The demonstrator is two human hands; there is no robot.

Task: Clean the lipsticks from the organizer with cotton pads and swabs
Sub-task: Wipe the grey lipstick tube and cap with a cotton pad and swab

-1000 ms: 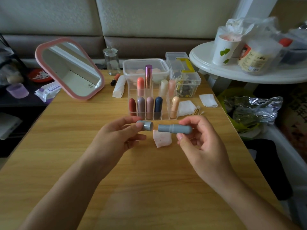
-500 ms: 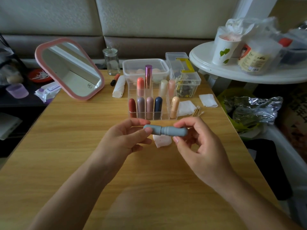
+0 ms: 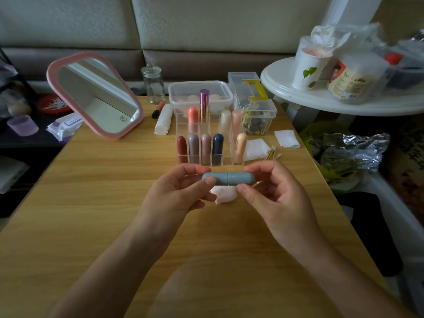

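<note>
Lipstick [image 3: 228,178], one grey, pinched between left hand [image 3: 179,190] and right hand [image 3: 277,195]; nine in organizer [image 3: 182,125].

I see my left grip [image 3: 180,191] and right grip [image 3: 275,196] pinching the ends of a capped grey lipstick [image 3: 229,178], level above the counter [image 3: 91,214]. A pink-tinged pad [image 3: 223,195] lies beneath, and the organizer [image 3: 183,125] with nine lipsticks [image 3: 218,145] stands just behind.

One head-worn wide-angle view looks forward and down along the table [image 3: 91,203] toward the far sofa [image 3: 206,31], left hand [image 3: 176,193] and right hand [image 3: 277,196] close at centre.
</note>
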